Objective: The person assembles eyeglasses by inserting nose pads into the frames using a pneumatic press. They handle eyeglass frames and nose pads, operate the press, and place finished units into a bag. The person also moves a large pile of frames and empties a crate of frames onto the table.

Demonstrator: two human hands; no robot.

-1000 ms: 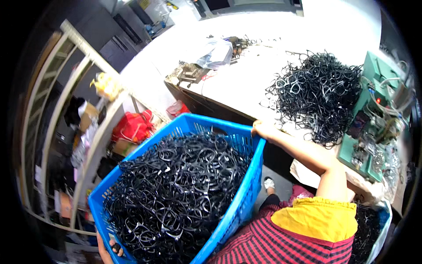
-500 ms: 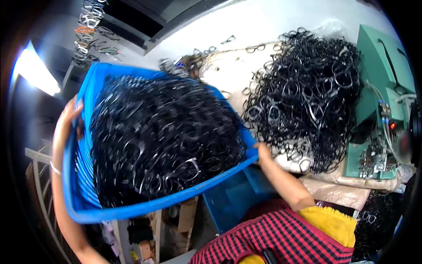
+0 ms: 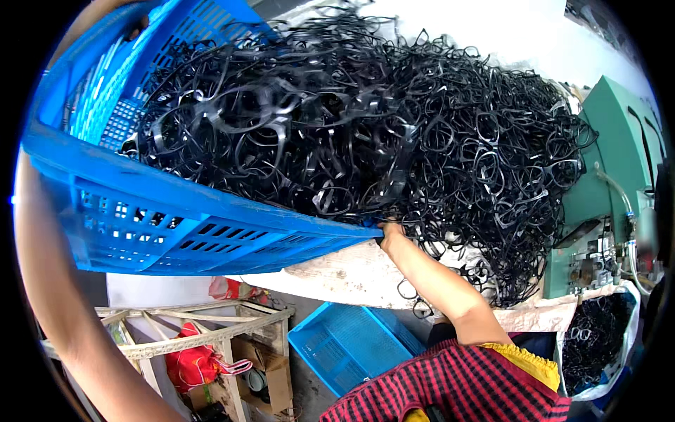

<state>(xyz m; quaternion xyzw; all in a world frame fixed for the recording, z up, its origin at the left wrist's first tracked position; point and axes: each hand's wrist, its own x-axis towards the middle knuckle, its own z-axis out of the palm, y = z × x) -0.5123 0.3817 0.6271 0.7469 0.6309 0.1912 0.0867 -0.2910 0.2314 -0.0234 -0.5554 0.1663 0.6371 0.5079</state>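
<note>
A blue slatted plastic basket (image 3: 211, 235) is tipped to the right over the worktable. Many black eyeglass frames (image 3: 260, 133) spill from its mouth and run into a big heap of the same frames (image 3: 485, 148). My left hand (image 3: 95, 20) holds the basket's far left end, its fingers partly hidden by the basket wall. At the near right corner of the rim, my right hand (image 3: 394, 235) is closed on the basket, with spectacle frames right beside the fingers.
A green machine (image 3: 605, 141) with hoses stands right of the heap. Below the table edge sit another blue basket (image 3: 351, 344) and a pale slatted rack (image 3: 204, 327) with a red bag (image 3: 190, 362). A white sack (image 3: 626, 366) of black frames stands at lower right.
The basket has tilted and swung so its mouth faces right. Frames that lay inside it now pour onto the table and join the heap. My left hand has risen with its end.
</note>
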